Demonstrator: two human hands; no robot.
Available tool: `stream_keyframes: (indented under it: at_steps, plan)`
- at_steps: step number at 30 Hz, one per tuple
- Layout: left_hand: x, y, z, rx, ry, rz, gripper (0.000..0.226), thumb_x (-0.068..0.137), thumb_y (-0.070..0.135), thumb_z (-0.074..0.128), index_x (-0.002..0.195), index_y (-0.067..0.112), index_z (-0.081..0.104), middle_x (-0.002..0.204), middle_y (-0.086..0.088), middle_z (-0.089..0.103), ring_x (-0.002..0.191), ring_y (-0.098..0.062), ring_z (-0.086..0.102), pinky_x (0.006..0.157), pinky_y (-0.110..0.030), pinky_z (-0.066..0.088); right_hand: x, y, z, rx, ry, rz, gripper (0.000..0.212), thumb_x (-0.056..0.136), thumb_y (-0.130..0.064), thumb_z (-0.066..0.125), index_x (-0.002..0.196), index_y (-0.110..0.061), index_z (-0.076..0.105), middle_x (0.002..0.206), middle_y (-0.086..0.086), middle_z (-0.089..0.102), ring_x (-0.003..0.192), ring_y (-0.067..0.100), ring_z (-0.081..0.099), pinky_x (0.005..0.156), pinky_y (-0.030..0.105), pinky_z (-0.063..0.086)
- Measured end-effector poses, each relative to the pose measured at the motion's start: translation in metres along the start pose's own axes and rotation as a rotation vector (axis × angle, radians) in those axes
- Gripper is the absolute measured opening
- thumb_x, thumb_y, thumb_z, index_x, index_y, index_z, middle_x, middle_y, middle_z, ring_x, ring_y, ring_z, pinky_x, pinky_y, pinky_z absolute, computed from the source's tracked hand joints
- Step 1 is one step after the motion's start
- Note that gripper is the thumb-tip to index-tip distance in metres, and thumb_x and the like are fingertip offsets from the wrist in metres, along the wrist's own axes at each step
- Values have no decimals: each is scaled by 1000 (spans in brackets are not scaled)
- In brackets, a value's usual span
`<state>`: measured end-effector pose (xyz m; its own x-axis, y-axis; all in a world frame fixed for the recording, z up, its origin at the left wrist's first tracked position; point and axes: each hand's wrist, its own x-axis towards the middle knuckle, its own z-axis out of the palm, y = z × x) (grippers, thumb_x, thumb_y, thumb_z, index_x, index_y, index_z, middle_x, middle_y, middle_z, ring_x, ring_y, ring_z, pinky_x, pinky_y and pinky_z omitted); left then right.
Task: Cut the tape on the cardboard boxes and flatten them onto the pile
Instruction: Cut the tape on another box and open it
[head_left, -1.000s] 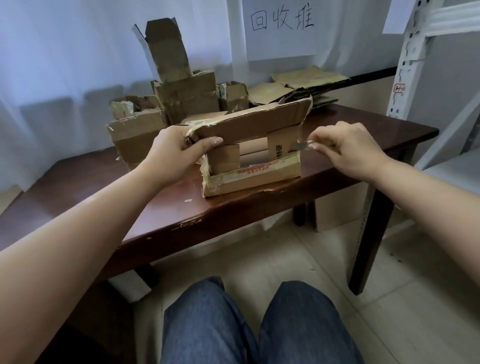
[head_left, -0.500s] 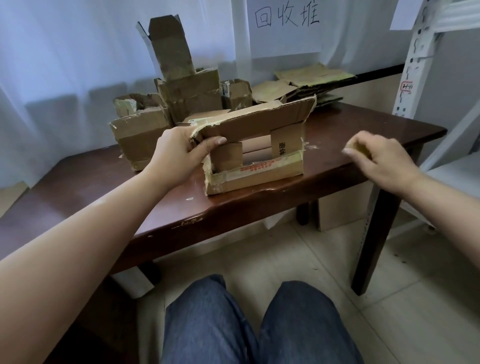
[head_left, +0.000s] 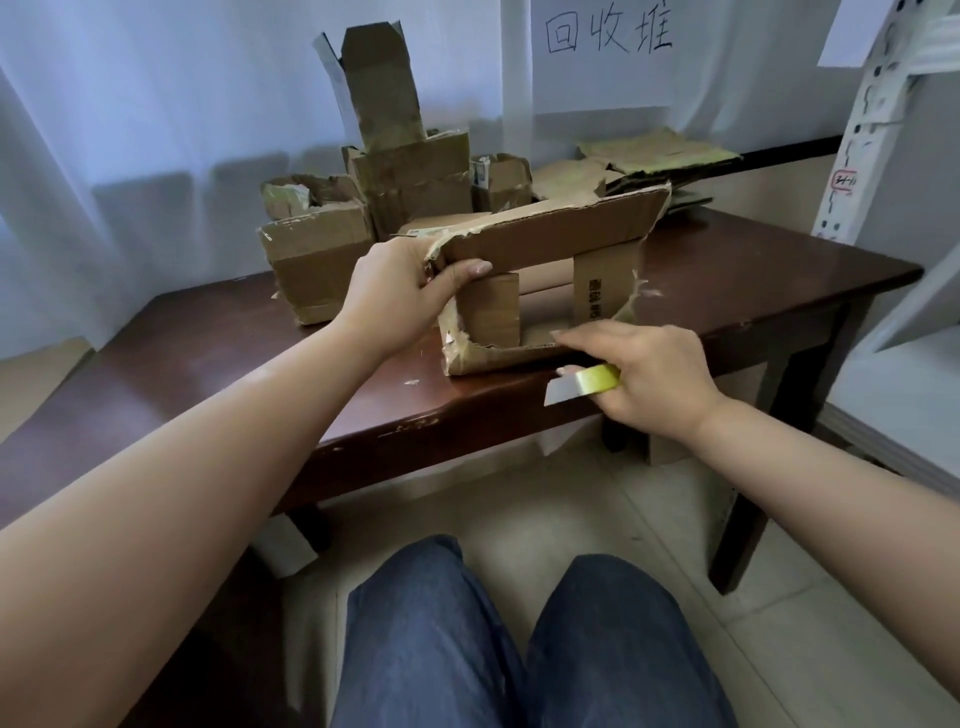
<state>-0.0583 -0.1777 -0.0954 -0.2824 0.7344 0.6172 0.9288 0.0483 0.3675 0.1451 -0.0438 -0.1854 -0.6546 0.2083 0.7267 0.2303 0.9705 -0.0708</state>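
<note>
At the front edge of the dark wooden table (head_left: 727, 291), you steady a torn cardboard box (head_left: 550, 244) that lies on its side with its open mouth facing you. Your left hand (head_left: 400, 291) grips the ragged left end of the upper flap, thumb curled over the front of the cardboard and fingers hidden behind it. Your right hand (head_left: 654, 379) hangs low at the box's lower right corner, in front of the bottom flap; its fingers are curled round a small cutter (head_left: 582, 384) with a yellow-green body and a pale blade pointing left, level with the table's front edge. Whether the blade touches the cardboard cannot be told. Two short inner flaps stand upright inside the mouth, the right one printed with dark characters, and shreds of tape hang from the box's torn right side.

Behind it, toward the back left of the table, more boxes (head_left: 410, 182) stand still unflattened, one tall and open-topped above the rest, a squat one (head_left: 317, 260) nearest the left edge. At the back right corner lies the pile of flattened cardboard (head_left: 654, 156), well apart from the box in your hands. A white sheet with handwritten characters (head_left: 608, 47) hangs on the wall above the pile, and a white metal shelf upright (head_left: 862, 124) rises beside the table's right edge. Your knees in blue jeans (head_left: 519, 649) fill the foreground below the table.
</note>
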Motion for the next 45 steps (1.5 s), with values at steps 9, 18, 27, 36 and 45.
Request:
stream_keyframes:
  at_steps: [9,18,27,36,45]
  plan:
    - [-5,-1,-5,106,-5,8,58,82,64,50,77,9,67,68,-9,67,68,-27,62,65,-40,49,-20,-13,4,-39,42,6,39,88,-38,57,122,-23,66,117,-6,69,95,15,70,59,31,58]
    - [-1,9,-5,64,-71,-25,45,89,51,58,80,7,67,73,-7,67,73,-25,61,71,-41,49,-2,2,-35,-68,216,346,25,83,-29,68,107,-23,68,95,1,73,88,29,68,64,33,52]
    - [-2,4,-1,31,-24,1,37,89,48,60,83,13,71,74,-5,68,77,-25,62,74,-40,48,10,70,-52,-168,59,294,57,92,-58,16,73,-18,52,67,-2,54,73,30,53,67,33,26]
    - [-2,3,-1,-36,-38,-16,23,86,46,63,75,26,65,71,2,65,76,-22,62,73,-36,47,24,104,-26,-144,-101,96,56,94,-57,16,71,-19,51,63,-1,55,68,31,56,70,33,26]
    - [-1,-2,0,-26,-26,-11,36,85,51,64,78,16,69,75,-2,69,77,-24,64,74,-40,50,-2,122,-21,-134,-227,164,58,88,-63,8,72,-22,45,58,-8,50,69,28,59,73,28,17]
